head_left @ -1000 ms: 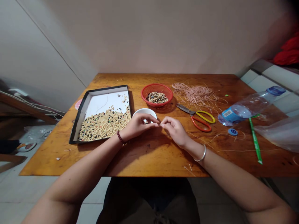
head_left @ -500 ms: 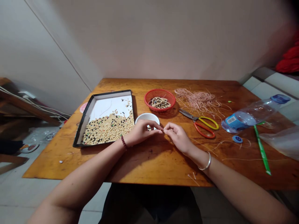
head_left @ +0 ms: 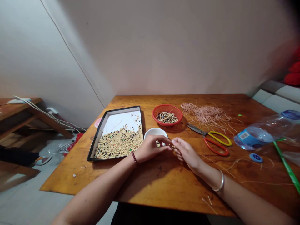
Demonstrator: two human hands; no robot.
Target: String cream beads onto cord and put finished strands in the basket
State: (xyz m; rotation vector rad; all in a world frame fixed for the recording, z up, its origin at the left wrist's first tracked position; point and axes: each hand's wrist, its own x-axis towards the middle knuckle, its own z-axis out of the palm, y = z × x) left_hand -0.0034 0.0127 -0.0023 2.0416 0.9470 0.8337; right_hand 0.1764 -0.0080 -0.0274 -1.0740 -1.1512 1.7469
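My left hand [head_left: 153, 147] is pinched closed in front of a white bowl [head_left: 155, 132], partly covering it. My right hand [head_left: 187, 153] is closed just beside it, the fingertips of both nearly touching. A few small beads [head_left: 172, 146] show between them, and a thin thread [head_left: 215, 163] trails right from my right hand. To the left lies a black-edged tray [head_left: 122, 120] with many pale, dark and a few green beads [head_left: 117, 143]. A red basket [head_left: 167, 122] behind the bowl holds strung beads.
Scissors with yellow and red handles [head_left: 217, 149], a pink cord tangle [head_left: 206, 114], a clear bottle [head_left: 260, 132], a blue disc [head_left: 256, 157] and a green strip [head_left: 287, 168] lie to the right. Thread scraps [head_left: 209, 201] lie near the front edge.
The view has shifted left and up, so the table shows lower and further right. My right fingers have closed in around the beads, which now show between my hands.
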